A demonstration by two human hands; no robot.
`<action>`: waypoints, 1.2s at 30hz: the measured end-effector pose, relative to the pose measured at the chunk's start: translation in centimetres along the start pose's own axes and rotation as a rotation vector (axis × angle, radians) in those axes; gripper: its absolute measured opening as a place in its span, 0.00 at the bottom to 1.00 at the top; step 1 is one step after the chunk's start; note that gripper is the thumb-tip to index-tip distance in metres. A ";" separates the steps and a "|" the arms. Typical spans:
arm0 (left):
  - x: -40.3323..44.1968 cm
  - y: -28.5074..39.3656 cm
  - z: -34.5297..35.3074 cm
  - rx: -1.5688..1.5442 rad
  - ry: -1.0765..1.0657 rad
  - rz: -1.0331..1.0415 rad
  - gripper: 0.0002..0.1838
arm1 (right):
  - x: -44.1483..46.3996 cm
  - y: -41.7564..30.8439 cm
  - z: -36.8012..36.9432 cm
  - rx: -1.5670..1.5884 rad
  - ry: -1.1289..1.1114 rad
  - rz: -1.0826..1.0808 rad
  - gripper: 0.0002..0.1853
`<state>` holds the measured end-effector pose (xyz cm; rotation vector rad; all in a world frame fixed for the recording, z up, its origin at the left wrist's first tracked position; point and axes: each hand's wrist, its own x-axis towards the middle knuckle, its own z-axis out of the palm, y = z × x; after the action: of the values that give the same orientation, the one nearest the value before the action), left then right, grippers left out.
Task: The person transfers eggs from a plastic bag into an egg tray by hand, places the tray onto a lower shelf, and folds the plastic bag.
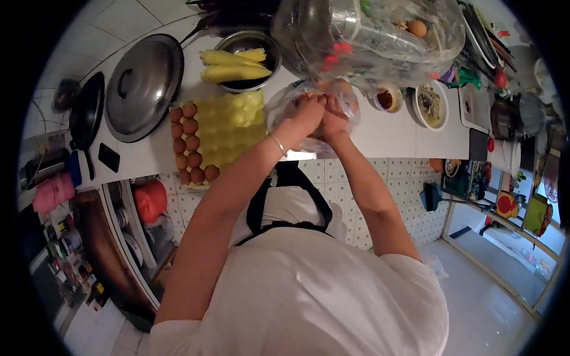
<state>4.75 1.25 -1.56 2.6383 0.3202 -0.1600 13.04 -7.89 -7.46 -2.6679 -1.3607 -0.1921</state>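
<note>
Both hands meet at a clear plastic bag (347, 98) on the white counter (398, 133). My left hand (307, 114), with a bracelet at the wrist, has its fingers closed at the bag's opening. My right hand (333, 118) is right beside it, fingers also bunched on the plastic. Reddish-brown shapes show through the bag, partly hidden by the hands. To the left lies a yellow egg tray (237, 127) with several brown eggs (190, 126) along its left side. Behind the tray, a metal bowl (276, 56) holds yellow corn (234, 72).
A large lidded pan (145, 86), a black pan (87, 113) and a phone (109, 157) are at the left. Big plastic-wrapped items (380, 44) stand behind the hands. A small container (389, 99) and a white bowl (431, 107) with food are at the right.
</note>
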 end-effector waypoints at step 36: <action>5.3 1.5 12.0 -0.718 0.289 -0.068 0.23 | -8.3 4.6 -13.6 2.711 -0.433 0.826 0.24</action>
<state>9.58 -4.65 -12.31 1.9325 0.4617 0.2722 11.27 -19.63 4.09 -0.4178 0.2605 1.2219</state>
